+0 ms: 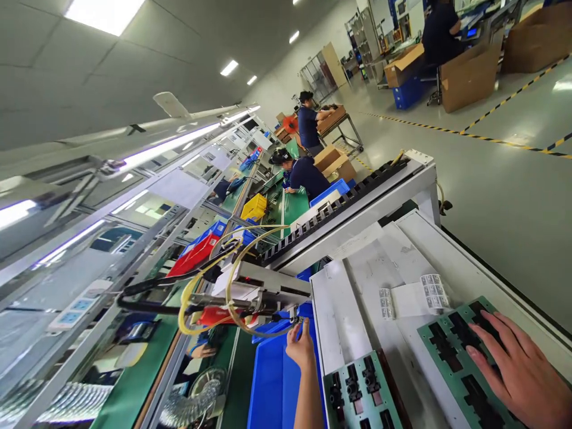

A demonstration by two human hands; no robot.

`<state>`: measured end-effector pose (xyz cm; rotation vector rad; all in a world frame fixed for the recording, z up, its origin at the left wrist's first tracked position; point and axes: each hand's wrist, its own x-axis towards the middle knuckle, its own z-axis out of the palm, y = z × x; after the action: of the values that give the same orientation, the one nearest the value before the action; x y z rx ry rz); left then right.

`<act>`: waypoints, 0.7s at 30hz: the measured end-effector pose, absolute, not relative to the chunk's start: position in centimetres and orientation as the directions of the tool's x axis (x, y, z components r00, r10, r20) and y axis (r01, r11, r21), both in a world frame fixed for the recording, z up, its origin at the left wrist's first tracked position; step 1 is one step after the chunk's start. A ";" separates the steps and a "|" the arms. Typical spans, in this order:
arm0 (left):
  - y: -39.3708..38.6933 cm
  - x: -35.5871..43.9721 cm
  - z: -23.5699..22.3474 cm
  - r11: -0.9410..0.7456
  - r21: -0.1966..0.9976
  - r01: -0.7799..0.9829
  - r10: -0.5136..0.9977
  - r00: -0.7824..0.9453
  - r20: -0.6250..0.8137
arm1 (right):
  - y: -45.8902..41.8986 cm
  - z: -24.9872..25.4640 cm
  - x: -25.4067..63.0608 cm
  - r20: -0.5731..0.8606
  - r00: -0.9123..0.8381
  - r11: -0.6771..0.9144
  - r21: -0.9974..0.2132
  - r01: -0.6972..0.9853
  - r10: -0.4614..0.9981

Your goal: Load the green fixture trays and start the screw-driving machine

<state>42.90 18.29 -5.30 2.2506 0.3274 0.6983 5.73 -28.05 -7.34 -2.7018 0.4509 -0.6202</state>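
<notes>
- Right hand (522, 372) spreads open on a green board (462, 361).
- Left hand (300, 345) reaches the machine head (272, 286); I can't tell if it grips anything.
- Between them, 1 smaller-looking board (364, 398).

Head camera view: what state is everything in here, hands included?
Left hand: raised, fingertips by the machine head; grip unclear.
Right hand: spread over the right green tray.
Left green tray: holding black parts.
Label strip: laid out on the white surface.
Blue bin: open-topped.
Cardboard box: flaps open.
Ceiling light: lit.
</notes>
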 end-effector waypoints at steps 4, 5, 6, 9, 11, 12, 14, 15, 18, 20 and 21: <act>16.8 42.9 -5.3 -0.692 0.721 0.044 0.488 0.765 0.421 | -27.8 -7.5 5.7 0.357 0.856 -0.888 -0.405 -0.219 -0.374; 16.5 42.9 -5.2 -0.694 0.719 0.041 0.493 0.755 0.432 | -27.8 -7.6 5.6 0.353 0.857 -0.888 -0.402 -0.223 -0.375; 16.3 42.9 -5.2 -0.697 0.716 0.038 0.498 0.745 0.444 | -27.7 -7.8 5.6 0.351 0.859 -0.890 -0.398 -0.224 -0.373; 15.5 42.8 -5.3 -0.711 0.702 0.043 0.508 0.722 0.470 | -27.8 -8.4 5.5 0.354 0.867 -0.898 -0.391 -0.202 -0.350; 15.1 42.8 -5.4 -0.719 0.692 0.062 0.514 0.718 0.470 | -27.9 -8.7 5.6 0.373 0.861 -0.897 -0.400 -0.187 -0.346; 14.9 42.9 -5.3 -0.722 0.688 0.073 0.516 0.720 0.464 | -27.9 -8.8 5.8 0.381 0.856 -0.895 -0.408 -0.183 -0.349; 14.7 43.0 -4.8 -0.725 0.683 0.093 0.509 0.741 0.439 | -28.0 -8.9 5.9 0.389 0.849 -0.888 -0.424 -0.178 -0.356; 14.7 42.9 -4.2 -0.725 0.681 0.102 0.502 0.755 0.421 | -28.0 -8.9 5.9 0.390 0.849 -0.886 -0.429 -0.176 -0.357; 15.3 42.0 -1.6 -0.730 0.671 0.132 0.454 0.827 0.331 | -28.3 -8.2 5.9 0.406 0.843 -0.891 -0.421 -0.170 -0.352; 15.4 40.5 0.3 -0.781 0.607 0.151 0.363 0.899 0.245 | -28.8 -6.9 6.5 0.438 0.819 -0.886 -0.430 -0.171 -0.370; 15.0 39.6 1.1 -0.823 0.556 0.118 0.347 0.880 0.326 | -29.3 -6.0 7.3 0.441 0.809 -0.870 -0.466 -0.163 -0.388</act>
<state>39.59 15.05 1.13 2.5083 0.3363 0.5693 7.33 -29.28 -5.96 -2.5842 0.4131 -0.7535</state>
